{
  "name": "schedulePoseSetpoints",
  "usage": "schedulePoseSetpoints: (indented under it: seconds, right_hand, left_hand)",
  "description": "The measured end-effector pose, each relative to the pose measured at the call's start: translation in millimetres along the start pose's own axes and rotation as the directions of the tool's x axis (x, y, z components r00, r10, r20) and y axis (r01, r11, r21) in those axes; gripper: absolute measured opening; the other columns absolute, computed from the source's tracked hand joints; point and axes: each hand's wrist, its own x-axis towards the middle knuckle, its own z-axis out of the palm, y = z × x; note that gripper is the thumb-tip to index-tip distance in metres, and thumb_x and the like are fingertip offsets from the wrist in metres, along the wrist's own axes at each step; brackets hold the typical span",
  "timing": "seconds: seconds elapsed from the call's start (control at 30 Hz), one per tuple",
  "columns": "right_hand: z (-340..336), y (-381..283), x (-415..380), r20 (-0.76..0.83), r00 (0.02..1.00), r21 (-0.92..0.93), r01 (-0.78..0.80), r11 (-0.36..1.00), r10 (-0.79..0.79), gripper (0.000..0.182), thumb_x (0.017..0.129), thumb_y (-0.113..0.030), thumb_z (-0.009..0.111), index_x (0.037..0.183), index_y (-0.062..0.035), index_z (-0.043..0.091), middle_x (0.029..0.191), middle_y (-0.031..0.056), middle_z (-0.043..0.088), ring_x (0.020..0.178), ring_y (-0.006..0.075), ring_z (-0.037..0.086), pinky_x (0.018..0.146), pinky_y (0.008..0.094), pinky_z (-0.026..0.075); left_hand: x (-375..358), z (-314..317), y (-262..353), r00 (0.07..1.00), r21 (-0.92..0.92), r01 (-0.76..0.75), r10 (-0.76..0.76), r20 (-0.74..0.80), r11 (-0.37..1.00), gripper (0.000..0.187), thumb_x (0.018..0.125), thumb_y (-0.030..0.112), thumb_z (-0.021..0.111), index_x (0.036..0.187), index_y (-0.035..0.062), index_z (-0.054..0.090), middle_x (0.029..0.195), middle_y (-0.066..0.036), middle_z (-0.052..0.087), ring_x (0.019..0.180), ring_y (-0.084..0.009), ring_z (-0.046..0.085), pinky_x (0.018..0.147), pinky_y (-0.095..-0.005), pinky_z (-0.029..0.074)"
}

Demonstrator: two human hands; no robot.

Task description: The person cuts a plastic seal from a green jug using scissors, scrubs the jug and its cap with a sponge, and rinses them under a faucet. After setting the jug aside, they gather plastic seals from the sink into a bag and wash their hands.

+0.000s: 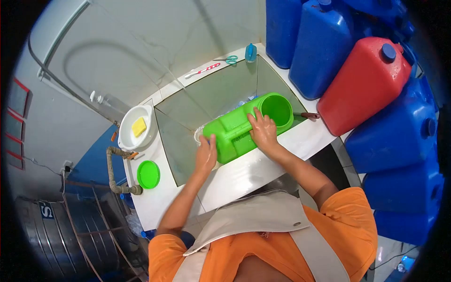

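Observation:
A bright green plastic container (pixel 225 128) with a wide round mouth lies on its side across the sink (pixel 181 113), its mouth facing up and to the right. My left hand (pixel 206 155) holds its closed end at the lower left. Close to the mouth, my right hand (pixel 264 134) grips the container's side, with fingers spread over the upper surface. Both hands look wet. A round green lid (pixel 148 174) rests on the counter to the left of the sink.
A white basin (pixel 128 128) with a yellow sponge (pixel 139 126) stands at the left. Along the back ledge lie a toothbrush (pixel 203 71), teal-handled scissors (pixel 230 60) and a blue brush (pixel 251 53). Blue jugs (pixel 321 44) and a red jug (pixel 364 84) crowd the right.

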Motion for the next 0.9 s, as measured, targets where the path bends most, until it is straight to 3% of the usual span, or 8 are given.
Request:
schedulePoseSetpoints:
  seconds: [0.07,0.1,0.17,0.3,0.47,0.57,0.77,0.9]
  right_hand:
    - [1.3,-0.4,1.4,-0.011,1.000,-0.007,-0.018,1.000,0.018,0.052,0.059,-0.007,0.066,0.108,-0.0139,0.053,0.124,0.0112,0.047,0.079,0.0256,0.056,0.066,0.0369,0.048]
    - [2.4,-1.0,-0.1,-0.015,1.000,-0.014,-0.017,1.000,0.016,0.051,0.059,-0.007,0.066,0.108,-0.0139,0.053,0.124,0.0114,0.047,0.079,0.0255,0.056,0.066,0.0367,0.048]
    - [2.6,1.0,-0.3,0.001,1.000,-0.010,-0.010,1.000,0.010,0.051,0.059,-0.008,0.066,0.108,-0.0141,0.053,0.124,0.0111,0.047,0.079,0.0253,0.056,0.066,0.0366,0.048]
    - [7.2,2.7,1.8,0.038,0.999,-0.029,-0.020,0.999,0.021,0.051,0.059,-0.008,0.066,0.108,-0.0148,0.054,0.125,0.0102,0.046,0.081,0.0244,0.056,0.066,0.0361,0.048]
    - [7.3,4.9,-0.5,-0.025,0.999,-0.013,0.037,0.999,-0.038,0.047,0.059,-0.008,0.066,0.104,-0.0136,0.054,0.122,0.0108,0.049,0.079,0.0244,0.056,0.065,0.0360,0.049]
    - [2.8,8.5,0.1,-0.064,0.994,0.073,0.098,0.992,-0.094,0.053,0.057,-0.007,0.064,0.109,-0.0109,0.054,0.124,0.0119,0.048,0.084,0.0262,0.055,0.067,0.0374,0.048]
    - [-17.9,66.8,16.6,0.060,0.989,-0.124,0.141,0.982,-0.134,0.050,0.063,-0.005,0.060,0.112,-0.0068,0.052,0.130,0.0135,0.042,0.104,0.0320,0.050,0.074,0.0382,0.048]
    - [-45.3,71.6,80.9,0.524,0.844,-0.138,0.219,0.966,-0.116,0.035,0.067,-0.006,0.056,0.101,-0.0013,0.057,0.111,0.0198,0.055,0.097,0.0353,0.055,0.076,0.0422,0.047]
  left_hand:
    - [8.0,0.5,-0.8,0.674,-0.415,0.739,-0.589,0.446,0.531,0.030,0.092,0.029,0.038,0.093,-0.0016,0.039,0.066,-0.027,0.055,0.060,-0.0433,0.054,0.052,-0.0487,0.043]
    - [2.1,6.0,0.8,0.665,-0.406,0.747,-0.594,0.452,0.526,0.030,0.092,0.029,0.038,0.093,-0.0016,0.039,0.066,-0.027,0.055,0.060,-0.0433,0.054,0.052,-0.0487,0.043]
    - [-6.7,16.0,8.5,0.934,-0.152,0.344,-0.354,-0.041,0.926,0.031,0.091,0.029,0.040,0.093,-0.0017,0.038,0.070,-0.029,0.056,0.061,-0.0451,0.054,0.052,-0.0506,0.042]
    - [-7.0,13.8,1.4,0.947,-0.054,0.322,-0.320,0.043,0.945,0.029,0.090,0.027,0.043,0.093,-0.0023,0.038,0.067,-0.028,0.056,0.060,-0.0443,0.054,0.052,-0.0498,0.043]
    - [-0.2,6.6,-28.1,0.970,0.118,-0.152,0.126,0.207,0.981,0.033,0.084,0.025,0.053,0.102,-0.0006,0.042,0.084,-0.023,0.057,0.070,-0.0386,0.057,0.057,-0.0460,0.045]
    - [-1.1,-3.2,-17.5,0.973,0.084,-0.229,0.229,0.009,0.970,0.044,0.080,0.028,0.058,0.111,-0.0005,0.044,0.094,-0.021,0.055,0.081,-0.0347,0.056,0.067,-0.0409,0.046]
    - [-55.5,-53.7,-69.7,0.957,0.406,0.219,-0.114,-0.266,0.887,0.048,0.075,0.023,0.063,0.109,-0.0079,0.048,0.109,-0.026,0.051,0.103,-0.0405,0.046,0.091,-0.0449,0.036]
    - [-104.9,-81.4,-129.9,0.890,0.588,0.437,-0.233,-0.392,0.681,0.039,0.075,0.017,0.061,0.103,-0.0085,0.051,0.106,-0.026,0.050,0.106,-0.0408,0.044,0.093,-0.0435,0.035]
